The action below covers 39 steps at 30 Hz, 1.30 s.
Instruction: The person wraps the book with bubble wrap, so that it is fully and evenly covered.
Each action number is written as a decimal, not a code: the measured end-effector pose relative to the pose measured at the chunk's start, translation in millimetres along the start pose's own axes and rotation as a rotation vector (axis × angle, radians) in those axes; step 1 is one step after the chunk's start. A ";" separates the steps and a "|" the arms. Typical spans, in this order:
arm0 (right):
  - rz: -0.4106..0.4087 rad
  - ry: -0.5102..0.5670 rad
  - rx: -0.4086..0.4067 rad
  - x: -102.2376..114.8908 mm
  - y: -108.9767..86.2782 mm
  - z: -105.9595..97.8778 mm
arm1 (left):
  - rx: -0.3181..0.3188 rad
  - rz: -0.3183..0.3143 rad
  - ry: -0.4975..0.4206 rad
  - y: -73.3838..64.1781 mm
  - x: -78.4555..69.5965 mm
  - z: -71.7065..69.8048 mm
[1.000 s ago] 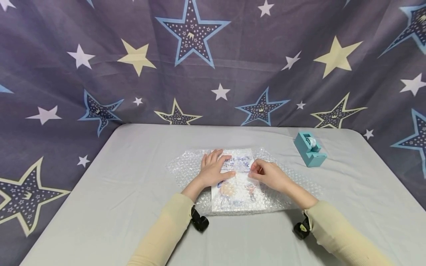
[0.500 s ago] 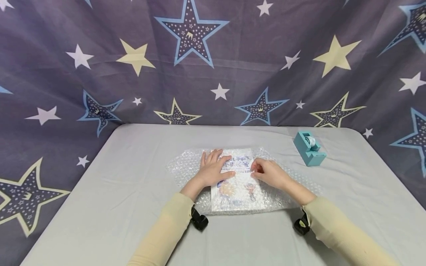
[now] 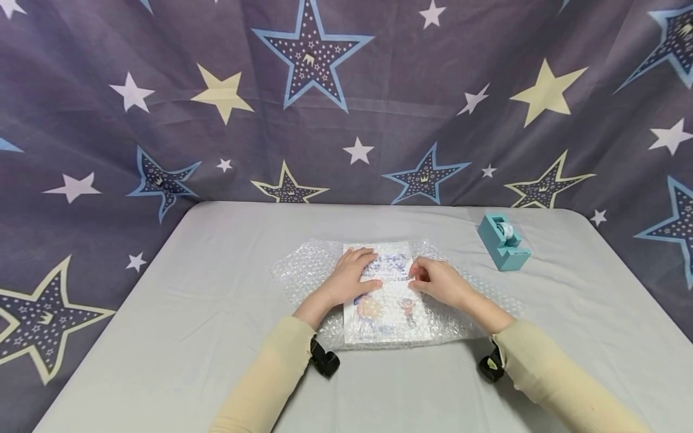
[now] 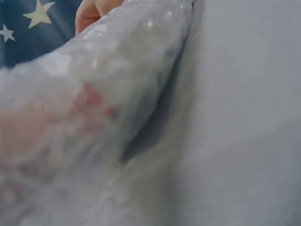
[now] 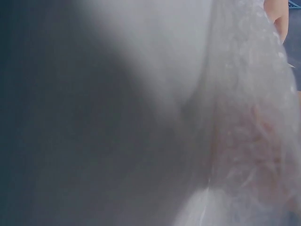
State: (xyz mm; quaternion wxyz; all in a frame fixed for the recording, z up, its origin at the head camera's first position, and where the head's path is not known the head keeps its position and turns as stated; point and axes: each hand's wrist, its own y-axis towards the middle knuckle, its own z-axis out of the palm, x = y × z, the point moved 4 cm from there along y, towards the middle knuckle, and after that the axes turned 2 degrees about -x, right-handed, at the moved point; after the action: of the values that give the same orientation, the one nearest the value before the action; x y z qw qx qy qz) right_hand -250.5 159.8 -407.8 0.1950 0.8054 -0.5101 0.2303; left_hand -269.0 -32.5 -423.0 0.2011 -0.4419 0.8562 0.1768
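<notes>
A sheet of clear bubble wrap (image 3: 305,267) is folded over a flat, white, book-like item (image 3: 387,328) with coloured print, which shows blurred through the plastic. My left hand (image 3: 346,279) rests on the upper left of this packet, thumb pointing right. On the packet's right side, my right hand (image 3: 441,282) has its thumb and index finger pinched at the overlapping edge of the wrap; whether a strip of tape is there cannot be made out. In the left wrist view the wrap (image 4: 141,52) bulges above the table, with fingers (image 4: 94,12) behind it. The right wrist view is mostly blurred.
A teal tape dispenser (image 3: 503,243) with a roll in it stands at the back right of the table. Grey cloth (image 3: 243,361) covers the table. Behind it hangs a dark curtain (image 3: 379,120) printed with stars.
The fingers of my left hand, spread before, have drawn together and shifted right over the packet. My right hand has stayed nearly in place.
</notes>
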 end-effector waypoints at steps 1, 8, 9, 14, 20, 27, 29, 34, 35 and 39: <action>0.001 -0.001 0.000 -0.8 -0.1 -0.1 | -0.002 0.009 -0.024 -0.1 0.2 0.0; 0.006 0.007 -0.002 -4.0 -3.2 -3.2 | 0.015 0.047 -0.093 -0.4 -0.6 0.4; 0.007 0.006 -0.004 -4.3 -4.4 -4.0 | 0.020 0.044 -0.094 -0.6 -0.5 0.5; -0.002 0.011 0.004 -5.1 -13.4 -7.8 | 0.034 0.028 -0.101 -1.1 1.7 1.5; -0.018 0.049 0.031 -8.3 -27.3 -9.6 | 0.047 0.007 -0.106 -1.3 4.4 3.5; -0.024 0.046 0.056 -14.0 -43.7 -12.3 | 0.044 0.009 -0.115 -2.9 4.1 4.3; -0.029 0.043 0.068 -15.8 -48.0 -12.9 | 0.043 0.012 -0.117 -3.1 3.8 4.1; -0.049 0.056 0.092 -18.4 -57.7 -17.0 | 0.036 0.021 -0.115 -3.1 2.5 2.7; -0.053 0.059 0.093 -18.8 -59.3 -18.0 | 0.034 0.024 -0.117 -3.2 2.3 2.4; -0.063 0.052 0.123 -20.4 -65.8 -22.0 | 0.038 0.024 -0.123 -3.5 1.8 2.1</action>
State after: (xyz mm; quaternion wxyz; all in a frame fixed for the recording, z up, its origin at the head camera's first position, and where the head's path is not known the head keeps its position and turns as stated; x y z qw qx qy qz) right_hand -201.8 213.4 -406.7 0.1657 0.8252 -0.4642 0.2759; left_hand -266.7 -34.6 -426.1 0.2595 -0.4162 0.8506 0.1895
